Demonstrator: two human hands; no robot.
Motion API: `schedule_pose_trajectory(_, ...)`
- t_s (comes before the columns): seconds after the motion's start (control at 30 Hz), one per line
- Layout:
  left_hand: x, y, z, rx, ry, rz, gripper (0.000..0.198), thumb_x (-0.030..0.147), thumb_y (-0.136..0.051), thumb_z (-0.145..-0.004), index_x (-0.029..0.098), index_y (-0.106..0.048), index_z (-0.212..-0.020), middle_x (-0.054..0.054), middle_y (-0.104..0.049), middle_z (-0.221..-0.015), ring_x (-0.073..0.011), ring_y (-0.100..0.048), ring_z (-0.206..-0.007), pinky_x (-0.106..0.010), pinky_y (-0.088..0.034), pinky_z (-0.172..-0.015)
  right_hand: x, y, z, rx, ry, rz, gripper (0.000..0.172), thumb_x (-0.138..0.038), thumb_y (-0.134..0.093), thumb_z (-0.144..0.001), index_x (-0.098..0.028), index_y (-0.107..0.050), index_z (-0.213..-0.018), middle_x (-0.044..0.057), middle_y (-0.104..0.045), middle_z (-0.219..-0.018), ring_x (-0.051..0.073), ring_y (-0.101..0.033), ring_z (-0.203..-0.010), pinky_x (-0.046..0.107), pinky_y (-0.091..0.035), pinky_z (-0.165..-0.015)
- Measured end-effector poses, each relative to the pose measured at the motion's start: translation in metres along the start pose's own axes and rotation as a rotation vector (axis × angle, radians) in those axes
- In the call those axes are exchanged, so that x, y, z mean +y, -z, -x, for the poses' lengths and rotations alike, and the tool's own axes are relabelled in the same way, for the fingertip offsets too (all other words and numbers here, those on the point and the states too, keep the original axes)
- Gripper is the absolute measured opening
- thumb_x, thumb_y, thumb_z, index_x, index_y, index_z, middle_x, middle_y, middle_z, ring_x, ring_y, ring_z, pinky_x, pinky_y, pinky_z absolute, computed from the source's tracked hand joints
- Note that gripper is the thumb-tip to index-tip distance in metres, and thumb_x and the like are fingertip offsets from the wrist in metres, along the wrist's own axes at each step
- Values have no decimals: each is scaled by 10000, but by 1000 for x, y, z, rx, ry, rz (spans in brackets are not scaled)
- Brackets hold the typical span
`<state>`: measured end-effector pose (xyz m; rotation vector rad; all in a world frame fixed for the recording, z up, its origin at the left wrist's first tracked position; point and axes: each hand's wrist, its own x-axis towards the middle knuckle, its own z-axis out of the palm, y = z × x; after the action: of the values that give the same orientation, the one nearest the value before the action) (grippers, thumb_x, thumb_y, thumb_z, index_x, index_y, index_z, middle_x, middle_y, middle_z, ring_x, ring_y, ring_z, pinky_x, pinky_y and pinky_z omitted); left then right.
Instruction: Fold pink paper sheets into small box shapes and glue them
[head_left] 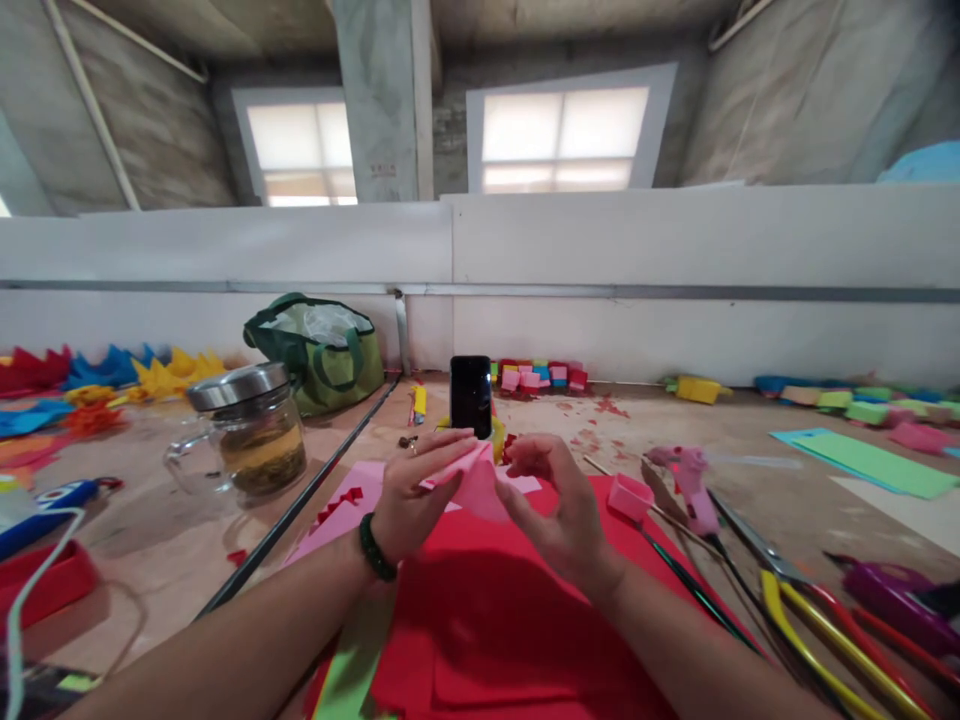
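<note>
A folded piece of pink paper [480, 485] is raised above a stack of red paper sheets [517, 620]. My left hand [416, 490], with a dark beaded bracelet on its wrist, pinches the paper between thumb and fingers. On the other side, my right hand [562, 515] is curved with thumb and fingers apart. Its thumb tip lies close to the paper's right edge; whether they touch I cannot tell. Just beyond stands an upright phone [471, 395]. A small pink paper box [630, 497] sits right of my right hand.
To the right lie a pink glue gun [690, 485], large scissors [802, 600] and green paper sheets [870, 460]. A glass tea mug [259, 440] and a green bag [322, 355] stand left. Small coloured paper boxes [536, 377] line the back.
</note>
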<state>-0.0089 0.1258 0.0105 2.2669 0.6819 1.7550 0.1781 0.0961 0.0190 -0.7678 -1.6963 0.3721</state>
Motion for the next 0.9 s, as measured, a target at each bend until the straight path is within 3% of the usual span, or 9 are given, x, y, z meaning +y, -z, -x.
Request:
schedule_pose_trajectory(0.13,2,5,1,-47,-220,-23,399,168,-625,-837,255,-628,-1227,-106,-646,-1213,-212,-624,-1087,-325,-516,-918,-7,1,3,-9,123,177,224,-170,-618,-789,-214,-490,-968,26,-546,-875,162,-539,-775,324,-470,-722)
schedule_pose_trajectory(0.27,2,5,1,-32,-220,-43,414,149,-649,-815,260,-637,-1214,-96,-648,-1210,-206,-626,-1081,-317,-516,-919,-12,0,4,-95,105,96,119,-215,-563,-851,-205,-501,-952,23,-558,-854,152,-538,-776,307,-466,-721)
schedule_pose_trajectory(0.33,2,3,1,-26,-144,-25,356,148,-628,-830,252,-668,-1168,-88,-667,-1180,-206,-635,-1061,-324,-511,-922,-13,1,3,-111,61,-11,93,-232,-476,-914,-202,-523,-988,30,-574,-878,145,-552,-797,298,-476,-740)
schedule_pose_trajectory(0.43,3,0,1,-6,85,61,232,180,-582,-870,220,-725,-1047,-81,-706,-1091,-204,-648,-1017,-326,-503,-913,-10,1,1,-116,-7,-189,191,-289,-403,-959,-203,-559,-1029,32,-594,-875,135,-579,-779,276,-500,-709)
schedule_pose_trajectory(0.6,5,-5,2,-21,437,283,212,308,-605,-864,161,-749,-916,-83,-734,-910,-212,-660,-905,-307,-516,-822,-5,0,-5,-17,-97,-202,120,-299,-629,-837,-203,-603,-903,-11,-584,-721,106,-561,-625,216,-474,-574)
schedule_pose_trajectory(0.77,5,-8,1,-40,514,415,219,370,-689,-786,166,-752,-830,-50,-714,-758,-165,-629,-711,-248,-502,-672,-5,0,-10,-7,-108,-201,112,-295,-676,-797,-192,-649,-760,8,-613,-714,109,-543,-630,219,-437,-550)
schedule_pose_trajectory(0.9,-1,-9,3,-62,617,425,217,370,-713,-744,156,-743,-727,-25,-677,-675,-122,-557,-602,-206,-447,-562,-1,3,-14,-121,-292,-350,193,-369,-704,-760,-180,-665,-744,-2,-611,-654,104,-517,-574,232,-432,-536)
